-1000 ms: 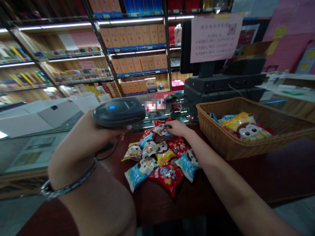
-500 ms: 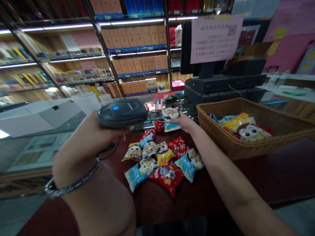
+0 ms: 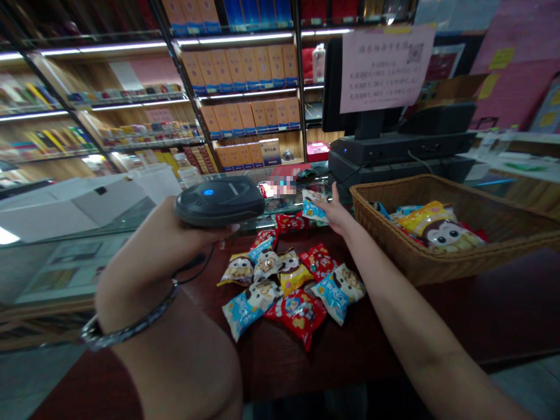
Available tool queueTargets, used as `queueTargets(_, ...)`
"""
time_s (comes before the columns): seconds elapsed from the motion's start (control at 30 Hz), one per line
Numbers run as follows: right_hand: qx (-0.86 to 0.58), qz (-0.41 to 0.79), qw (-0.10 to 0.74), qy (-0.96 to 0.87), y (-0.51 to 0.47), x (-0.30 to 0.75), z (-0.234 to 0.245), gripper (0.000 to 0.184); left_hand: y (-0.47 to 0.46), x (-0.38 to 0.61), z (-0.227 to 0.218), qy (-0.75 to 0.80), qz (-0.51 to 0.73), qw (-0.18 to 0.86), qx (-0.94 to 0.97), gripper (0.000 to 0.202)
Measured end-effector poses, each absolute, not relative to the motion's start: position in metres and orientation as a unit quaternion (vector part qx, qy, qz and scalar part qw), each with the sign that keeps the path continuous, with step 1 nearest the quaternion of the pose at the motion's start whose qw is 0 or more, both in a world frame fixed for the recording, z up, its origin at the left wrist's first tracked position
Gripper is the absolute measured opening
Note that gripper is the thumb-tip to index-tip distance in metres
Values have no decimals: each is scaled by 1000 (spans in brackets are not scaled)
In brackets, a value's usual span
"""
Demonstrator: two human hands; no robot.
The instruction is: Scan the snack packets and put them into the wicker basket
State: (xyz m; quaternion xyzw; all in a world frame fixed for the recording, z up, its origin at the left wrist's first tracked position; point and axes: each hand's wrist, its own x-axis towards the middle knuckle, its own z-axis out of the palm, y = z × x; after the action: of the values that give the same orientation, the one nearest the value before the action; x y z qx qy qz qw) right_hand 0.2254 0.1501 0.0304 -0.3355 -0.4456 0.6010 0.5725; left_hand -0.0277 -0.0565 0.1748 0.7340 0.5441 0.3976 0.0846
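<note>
The left hand (image 3: 151,251) grips a barcode scanner (image 3: 220,201) in closed fingers (image 3: 221,229); the right hand's (image 3: 336,214) fingers (image 3: 328,199) pinch a blue snack packet (image 3: 312,207); many packets remain in a pile (image 3: 291,279) beside the wicker basket (image 3: 415,256), which already holds some.

The head camera looks from above and behind the left hand (image 3: 151,248), which grips a barcode scanner (image 3: 220,201), and faces forward and down over a counter (image 3: 280,373). The grip sits close to the lens, left of centre. Snack packets (image 3: 251,306) lie nearer the middle, just beyond and right of it; shelves (image 3: 245,81) stand well behind.
</note>
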Motion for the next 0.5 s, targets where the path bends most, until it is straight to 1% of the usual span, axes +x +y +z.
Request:
queueTargets(0.03,-346,608,561,-443,151,227,31,92,-56,-28,175,544,397,84,735,42)
queueTargets(0.13,-347,659,517,-422,152,232,33,41,-56,-29,175,549,392,78,734,40)
queueTargets(0.17,-324,684,510,-408,151,235,34,30,-56,-29,175,551,393,78,732,40)
queueTargets(0.2,-286,709,508,-398,150,238,36,25,-57,-29,175,553,394,79,730,39)
queueTargets(0.27,-198,740,508,-394,146,244,38,26,-57,-30,174,554,395,81,729,39)
queueTargets(0.33,-138,740,505,-423,141,247,41,38,-56,-30,174,553,390,83,732,39)
queueTargets(0.4,-136,716,509,-458,139,248,43,48,-56,-29,174,551,391,85,732,40)
queueTargets(0.43,-151,700,519,-467,139,247,44,50,-55,-28,174,549,392,86,733,41)
queueTargets(0.47,-170,686,531,-468,140,245,44,46,-55,-27,174,545,394,86,735,41)
queueTargets(0.5,-194,676,539,-464,142,244,44,37,-55,-25,175,538,396,87,739,41)
